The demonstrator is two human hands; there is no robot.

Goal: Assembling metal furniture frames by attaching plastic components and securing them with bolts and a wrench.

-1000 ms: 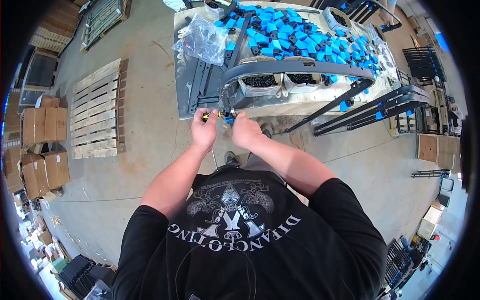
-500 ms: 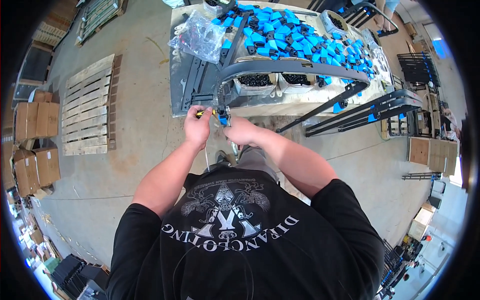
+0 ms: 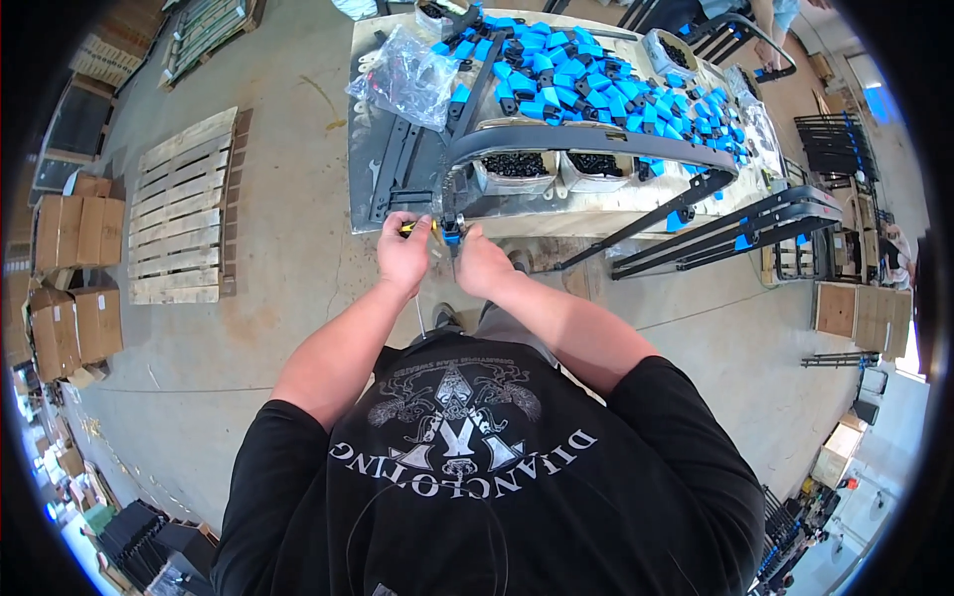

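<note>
In the head view, the person's left hand point(image 3: 402, 256) was closed around a yellow-and-black handle point(image 3: 407, 229), which lay crosswise between thumb and fingers. A thin pale rod point(image 3: 419, 316) showed below that hand; whether it belonged to the handle could not be told. The right hand point(image 3: 483, 264) had its fingers curled in just beside the lower left end of a curved black frame point(image 3: 596, 137); what it gripped was mostly hidden, though a bit of silvery metal showed near its thumb. Between the two hands, at that end of the frame, sat a small blue piece point(image 3: 452, 237).

The frame arched over the near part of the table point(image 3: 529, 206), and its other leg slanted down past the table's near edge. Under the arch stood two open boxes of small black parts, a left box point(image 3: 517, 186) and a right box point(image 3: 598, 184). Behind them spread a heap of blue-and-black pieces point(image 3: 571, 74). A clear plastic bag point(image 3: 407, 84) lay at the left, above some flat black bars point(image 3: 394, 169) and a wrench point(image 3: 375, 171).

To the right of the table stood more black frames point(image 3: 735, 238). On the floor to the left lay a wooden pallet point(image 3: 184, 214), with cardboard boxes point(image 3: 75, 233) beyond it. At the upper right, another person's arm point(image 3: 767, 35) reached toward a black frame.
</note>
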